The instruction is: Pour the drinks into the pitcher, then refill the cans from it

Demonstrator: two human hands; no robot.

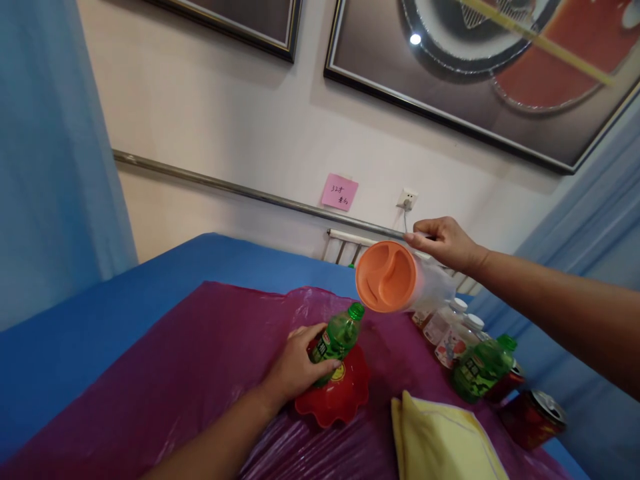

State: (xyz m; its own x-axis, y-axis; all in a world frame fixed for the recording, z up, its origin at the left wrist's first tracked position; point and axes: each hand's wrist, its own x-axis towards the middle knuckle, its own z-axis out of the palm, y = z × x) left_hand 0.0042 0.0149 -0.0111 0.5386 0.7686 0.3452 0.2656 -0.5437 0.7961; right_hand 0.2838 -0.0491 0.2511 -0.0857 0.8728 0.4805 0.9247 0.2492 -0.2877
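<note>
My left hand (297,363) is wrapped round a green plastic bottle (340,337), which leans slightly right over a red wavy-edged dish (334,403). Whether the bottle's base touches the dish is hidden by my hand. My right hand (445,243) grips the handle of a translucent pitcher (433,287) with an orange lid (386,277). The pitcher is tipped on its side, its lid turned towards me and left, just above and right of the bottle's mouth. No stream of liquid shows between them.
On the right stand white-capped bottles (453,340), another green bottle (483,370) and dark red cans (534,419). A folded yellow cloth (445,437) lies in front of them. Purple plastic sheeting (200,360) covers part of the blue surface (65,360). Behind runs a metal rail (240,193).
</note>
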